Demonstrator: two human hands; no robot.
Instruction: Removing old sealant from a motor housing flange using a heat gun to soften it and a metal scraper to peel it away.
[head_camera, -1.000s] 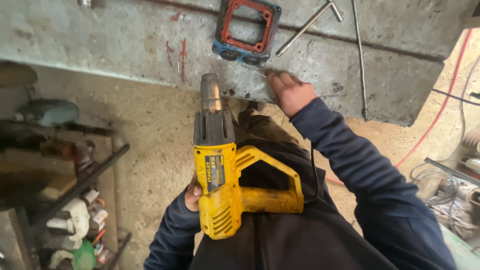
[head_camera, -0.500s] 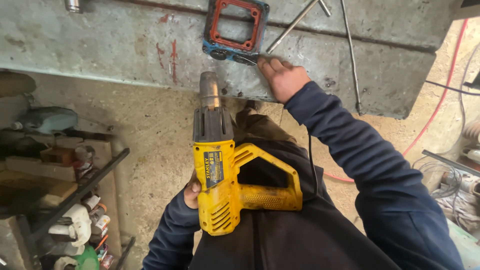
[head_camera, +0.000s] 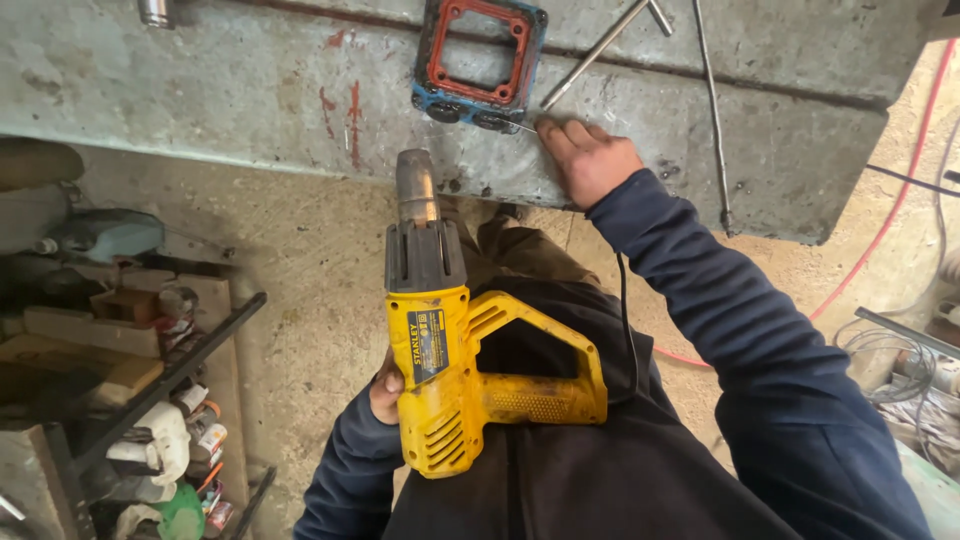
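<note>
Heat gun (head_camera: 450, 350), yellow with a black collar and a grey metal nozzle, sits nearest the camera, held against the person's dark jacket with the nozzle pointing away toward the counter. The left hand (head_camera: 385, 385) is closed around the left side of its body; only the fingers show past the casing, and the looped yellow handle on the right side is not gripped. A thin black cord (head_camera: 622, 320) runs down beside the handle.

Farther out, the right arm in a navy sleeve reaches forward. The right hand (head_camera: 590, 160) lies on the grey metal counter (head_camera: 250, 90) near its front edge, fingers pinched on a thin metal pin or wire (head_camera: 518, 125), whose tip touches the lower corner of a square blue frame with a red gasket (head_camera: 480, 60). The frame lies flat on the counter, just beyond the hand.

Beyond it, a long metal rod (head_camera: 600, 45) lies at an angle, and a thinner rod (head_camera: 712, 110) runs down the counter's right side. A red hose (head_camera: 890, 220) crosses the dirt floor at right; a cluttered shelf (head_camera: 130, 380) stands at left.

The step in hand appears to be picking at the gasket's edge while the heat gun waits. A next move would call for a steady, fine pinch at that corner and keeping the nozzle clear of the working hand.
</note>
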